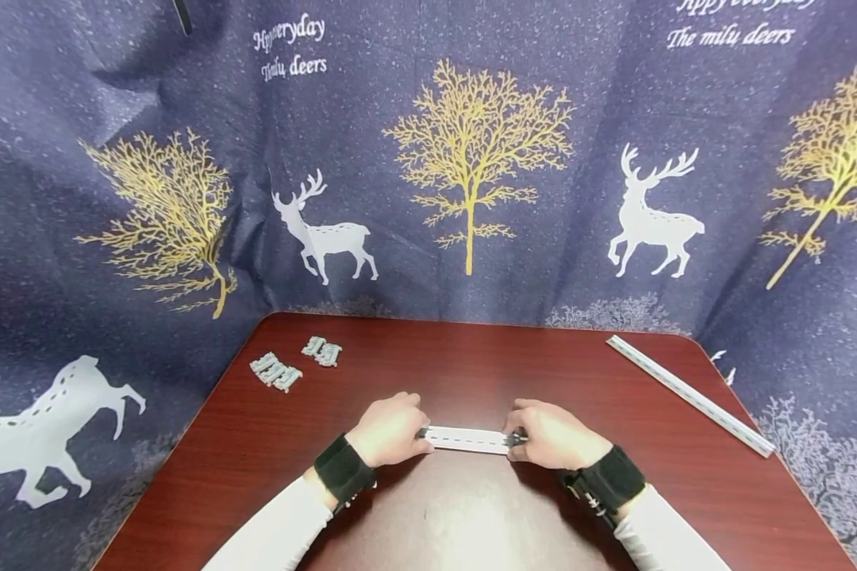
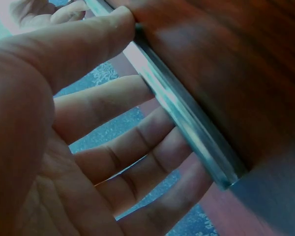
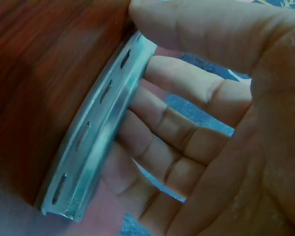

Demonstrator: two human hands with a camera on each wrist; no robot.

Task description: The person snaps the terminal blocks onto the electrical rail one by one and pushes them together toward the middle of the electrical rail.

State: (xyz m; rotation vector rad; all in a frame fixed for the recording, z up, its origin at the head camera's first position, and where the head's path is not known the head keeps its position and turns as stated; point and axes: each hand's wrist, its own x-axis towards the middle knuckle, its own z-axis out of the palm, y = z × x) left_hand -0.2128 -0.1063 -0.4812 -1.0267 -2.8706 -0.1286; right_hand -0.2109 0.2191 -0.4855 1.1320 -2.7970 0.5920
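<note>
A short slotted metal DIN rail lies crosswise at the middle of the table, and both hands have hold of it. My left hand grips its left end; in the left wrist view, the thumb is on one edge and the fingertips meet the opposite edge of the rail. My right hand grips the right end in the same way. The right wrist view shows the row of slots along the rail, with fingertips along its side. In the head view the hands cover both rail ends.
A longer slotted rail lies slantwise near the right edge of the reddish-brown table. Small pale grey notched pieces sit at the back left in two groups, one nearer and one farther. A patterned cloth hangs behind the table.
</note>
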